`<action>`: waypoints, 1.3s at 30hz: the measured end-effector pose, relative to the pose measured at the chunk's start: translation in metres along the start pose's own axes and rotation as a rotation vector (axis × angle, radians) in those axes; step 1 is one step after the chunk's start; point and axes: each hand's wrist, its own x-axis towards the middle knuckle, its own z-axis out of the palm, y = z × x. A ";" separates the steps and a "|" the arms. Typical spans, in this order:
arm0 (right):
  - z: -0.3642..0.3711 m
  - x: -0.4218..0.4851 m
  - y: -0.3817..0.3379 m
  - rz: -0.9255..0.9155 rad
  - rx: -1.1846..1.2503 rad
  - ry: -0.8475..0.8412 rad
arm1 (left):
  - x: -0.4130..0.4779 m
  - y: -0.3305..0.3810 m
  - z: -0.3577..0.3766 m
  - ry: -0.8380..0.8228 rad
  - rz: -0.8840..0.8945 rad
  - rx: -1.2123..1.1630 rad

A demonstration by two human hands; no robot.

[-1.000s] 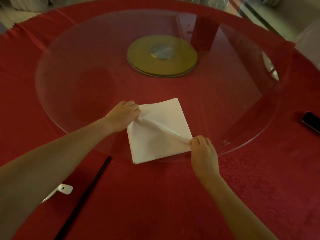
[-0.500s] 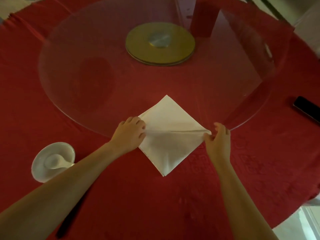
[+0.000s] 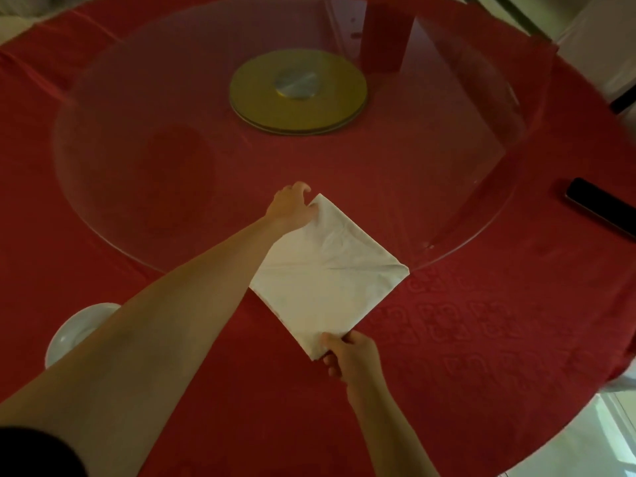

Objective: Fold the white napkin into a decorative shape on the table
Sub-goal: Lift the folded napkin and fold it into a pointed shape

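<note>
The white napkin lies flat as a folded square turned like a diamond, half on the red tablecloth and half on the glass turntable. A crease runs across its middle from left to right. My left hand pinches the far corner of the napkin. My right hand pinches the near corner, thumb on top. My left forearm covers the napkin's left corner.
A gold disc sits at the turntable's centre, with a red box behind it. A white bowl stands at the near left, partly behind my arm. A black phone lies at the right edge.
Both hands let go of the napkin's side corners. The left moved to the far corner and the right to the near corner. The napkin was turned from square-on to a diamond.
</note>
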 end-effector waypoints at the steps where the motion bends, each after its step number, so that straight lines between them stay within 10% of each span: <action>1: -0.001 -0.001 -0.001 0.006 0.015 -0.025 | 0.003 0.003 0.000 -0.016 -0.010 -0.020; 8: -0.016 -0.020 -0.003 -0.135 0.216 0.088 | 0.008 0.014 -0.016 -0.246 -0.044 -0.178; 19: -0.077 -0.012 -0.084 -0.529 0.093 0.418 | -0.013 0.023 -0.086 -0.092 -0.100 -0.742; 27: -0.101 -0.006 -0.134 -0.617 0.282 0.219 | -0.029 0.021 -0.122 -0.020 -0.165 -0.979; 39: -0.116 -0.001 -0.195 -0.753 -0.240 -0.018 | -0.055 0.019 -0.171 -0.063 0.154 -0.916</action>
